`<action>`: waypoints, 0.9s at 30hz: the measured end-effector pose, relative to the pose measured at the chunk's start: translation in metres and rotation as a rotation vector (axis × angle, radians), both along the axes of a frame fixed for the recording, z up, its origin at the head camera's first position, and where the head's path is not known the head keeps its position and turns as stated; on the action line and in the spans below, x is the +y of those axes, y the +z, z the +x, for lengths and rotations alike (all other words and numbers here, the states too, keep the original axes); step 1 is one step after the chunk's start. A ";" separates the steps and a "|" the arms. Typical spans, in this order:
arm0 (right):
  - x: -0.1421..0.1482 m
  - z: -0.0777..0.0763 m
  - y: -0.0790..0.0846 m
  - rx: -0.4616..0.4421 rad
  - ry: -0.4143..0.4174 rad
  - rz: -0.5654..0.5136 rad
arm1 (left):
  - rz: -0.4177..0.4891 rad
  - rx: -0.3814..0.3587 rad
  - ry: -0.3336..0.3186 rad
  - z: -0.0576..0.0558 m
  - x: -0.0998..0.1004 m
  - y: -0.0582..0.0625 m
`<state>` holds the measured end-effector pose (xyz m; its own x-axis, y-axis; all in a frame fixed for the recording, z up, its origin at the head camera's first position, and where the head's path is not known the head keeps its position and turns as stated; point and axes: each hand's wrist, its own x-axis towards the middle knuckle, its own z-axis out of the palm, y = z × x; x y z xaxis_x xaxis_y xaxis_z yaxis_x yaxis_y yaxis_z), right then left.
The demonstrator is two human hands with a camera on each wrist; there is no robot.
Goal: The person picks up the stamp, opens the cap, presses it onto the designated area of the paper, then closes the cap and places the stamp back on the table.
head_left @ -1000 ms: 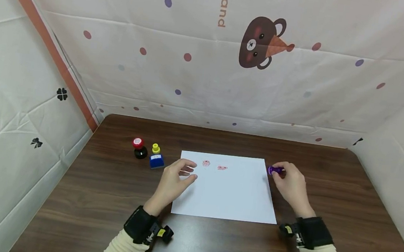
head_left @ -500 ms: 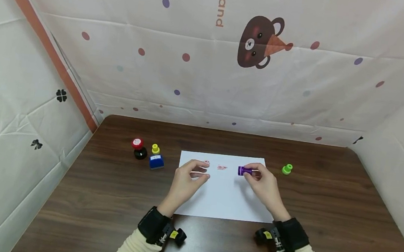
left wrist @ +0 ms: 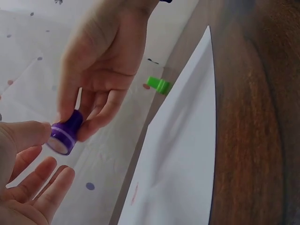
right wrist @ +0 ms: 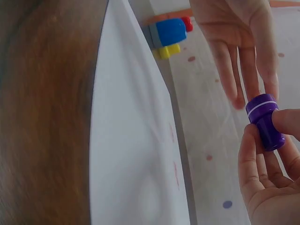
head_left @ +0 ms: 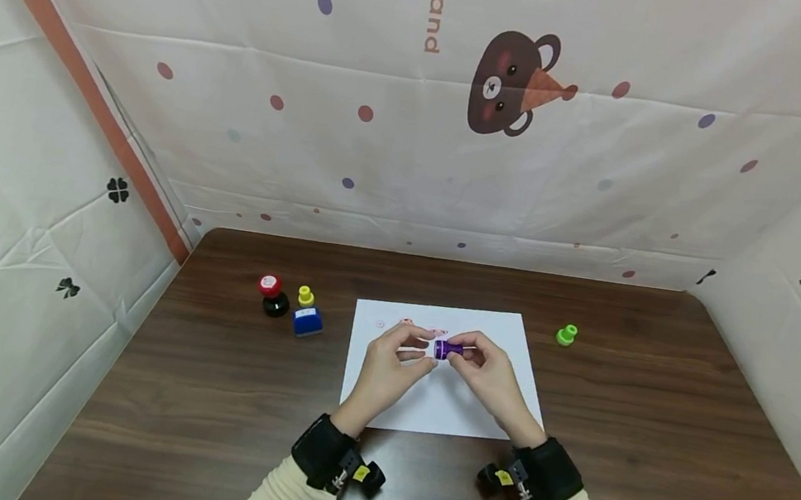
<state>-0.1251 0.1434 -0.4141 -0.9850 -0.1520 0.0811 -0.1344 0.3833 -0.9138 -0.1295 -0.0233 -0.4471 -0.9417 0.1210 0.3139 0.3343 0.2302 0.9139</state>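
My right hand (head_left: 493, 378) pinches a small purple stamp (head_left: 448, 350) between thumb and fingers, above the white paper (head_left: 449, 406). The stamp lies sideways, its wider end towards my left hand (head_left: 386, 369). In the left wrist view, the purple stamp (left wrist: 63, 136) shows a pale round face. My left thumb (left wrist: 33, 133) reaches that end's rim, while the other fingers are spread below; whether it grips cannot be told. From the right wrist view, the left hand's fingers (right wrist: 251, 70) extend to the stamp's wider end. Small red prints (head_left: 438, 332) mark the paper, partly hidden by the hands.
A green stamp-like piece (head_left: 566, 335) stands right of the paper. To the left are a red-topped piece with a black base (head_left: 273, 295), a yellow knobbed piece (head_left: 306, 296) and a blue block with a white label (head_left: 307, 322). The table (head_left: 186, 407) is brown wood.
My right hand has carried the purple stamp leftward from the paper's right edge to over its middle, uncovering the green piece. My left hand has moved right to meet it.
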 end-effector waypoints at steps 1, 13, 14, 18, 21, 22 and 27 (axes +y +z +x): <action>-0.002 0.001 0.000 -0.003 0.005 -0.006 | 0.000 -0.002 -0.006 0.000 0.000 0.000; -0.006 0.002 -0.005 -0.048 0.034 -0.075 | -0.004 -0.012 -0.011 0.003 0.001 -0.002; -0.006 0.002 -0.005 -0.052 0.037 -0.074 | 0.001 -0.013 -0.013 0.003 0.001 -0.003; -0.004 0.002 -0.005 -0.074 0.051 -0.068 | 0.015 -0.035 -0.017 0.003 0.000 -0.004; -0.003 0.002 -0.006 -0.086 0.064 -0.064 | 0.017 -0.063 -0.027 0.003 -0.002 -0.005; -0.003 0.002 -0.006 -0.087 0.069 -0.064 | 0.015 -0.070 -0.033 0.003 -0.002 -0.006; -0.001 0.002 -0.007 -0.077 0.094 -0.056 | 0.019 -0.080 -0.061 0.007 -0.004 0.001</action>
<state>-0.1234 0.1424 -0.4213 -0.9703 -0.2414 0.0169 -0.0962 0.3206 -0.9423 -0.1221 -0.0274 -0.4461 -0.9550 0.1735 0.2406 0.2727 0.1946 0.9422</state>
